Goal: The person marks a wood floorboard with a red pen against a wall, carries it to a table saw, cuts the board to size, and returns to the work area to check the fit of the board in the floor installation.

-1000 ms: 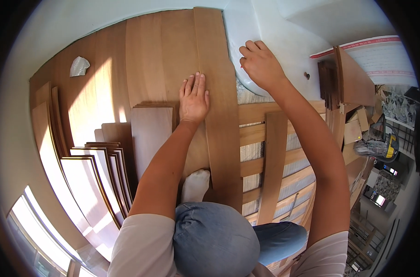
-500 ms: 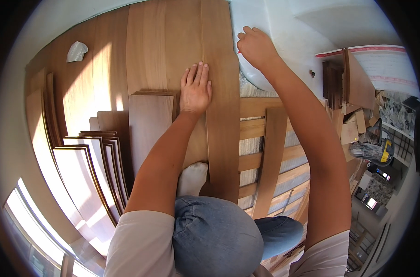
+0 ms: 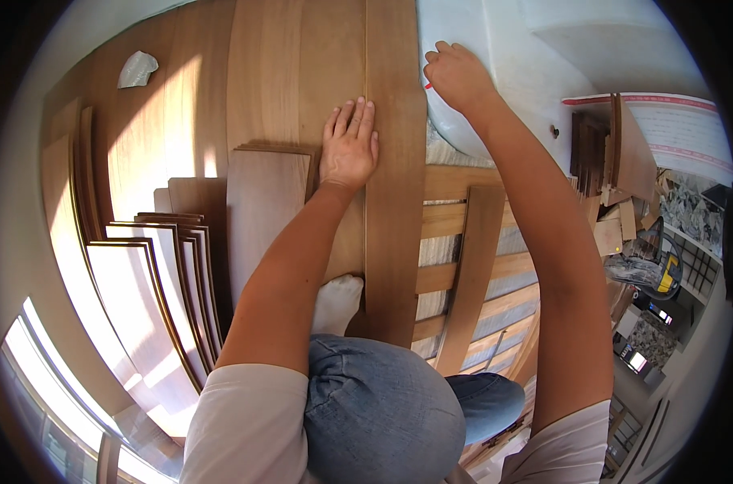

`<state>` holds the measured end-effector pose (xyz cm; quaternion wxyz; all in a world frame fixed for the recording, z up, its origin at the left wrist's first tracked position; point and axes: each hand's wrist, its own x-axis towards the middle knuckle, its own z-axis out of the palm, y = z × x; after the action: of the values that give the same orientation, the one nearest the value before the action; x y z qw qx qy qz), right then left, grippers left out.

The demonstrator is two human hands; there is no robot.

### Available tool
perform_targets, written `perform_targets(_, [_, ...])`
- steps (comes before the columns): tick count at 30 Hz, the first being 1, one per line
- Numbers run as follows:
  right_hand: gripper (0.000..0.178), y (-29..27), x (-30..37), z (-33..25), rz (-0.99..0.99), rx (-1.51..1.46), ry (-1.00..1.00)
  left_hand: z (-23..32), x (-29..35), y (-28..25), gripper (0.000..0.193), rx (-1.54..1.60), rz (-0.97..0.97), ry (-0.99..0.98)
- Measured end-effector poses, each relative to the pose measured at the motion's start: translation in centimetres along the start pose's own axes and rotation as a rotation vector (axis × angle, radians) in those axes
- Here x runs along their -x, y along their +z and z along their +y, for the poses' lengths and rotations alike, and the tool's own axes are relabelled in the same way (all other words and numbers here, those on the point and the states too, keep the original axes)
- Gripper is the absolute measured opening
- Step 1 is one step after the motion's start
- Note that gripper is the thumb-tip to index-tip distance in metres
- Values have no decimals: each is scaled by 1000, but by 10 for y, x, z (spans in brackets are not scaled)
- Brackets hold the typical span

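My left hand [image 3: 350,145] lies flat, fingers stretched, on the brown wooden floorboards [image 3: 326,56], close to the seam of a long plank [image 3: 395,202]. That plank runs along the open edge of the laid boards. Beyond the edge, my right hand [image 3: 461,78] is curled closed beside a smooth white rounded surface [image 3: 455,129]. A small red bit [image 3: 428,86] shows just below its fingers; whatever those fingers hold is hidden.
Pale wooden battens [image 3: 447,219] with a loose board [image 3: 471,266] across them lie on the right. Stacked planks [image 3: 266,218] and leaning boards [image 3: 133,282] stand at left. A crumpled white scrap [image 3: 137,69] sits far left. My socked foot [image 3: 338,302] rests on the boards.
The whole view has shifted slightly, with the floor and both arms appearing a little farther right. The left hand stays flat on the boards and the right hand stays closed by the white surface.
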<state>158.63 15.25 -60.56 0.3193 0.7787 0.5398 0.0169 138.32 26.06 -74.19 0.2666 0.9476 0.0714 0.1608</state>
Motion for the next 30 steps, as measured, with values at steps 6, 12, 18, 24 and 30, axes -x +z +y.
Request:
perform_targets(6, [9, 3, -4, -1, 10, -18, 14, -1, 0, -1, 52, -4, 1, 2])
perform_targets(12, [8, 12, -2, 1, 123, -10, -9, -1, -1, 0, 51, 1, 10, 9])
perform_targets(18, [7, 2, -1, -3, 52, -51, 18, -2, 0, 3, 51, -14, 11, 10])
perform_targets(24, [7, 0, 1, -4, 21, -54, 6, -1, -1, 2, 52, -19, 6, 11])
perform_targets(30, [8, -2, 2, -3, -10, -30, -5, -1, -1, 2, 52, -19, 5, 11])
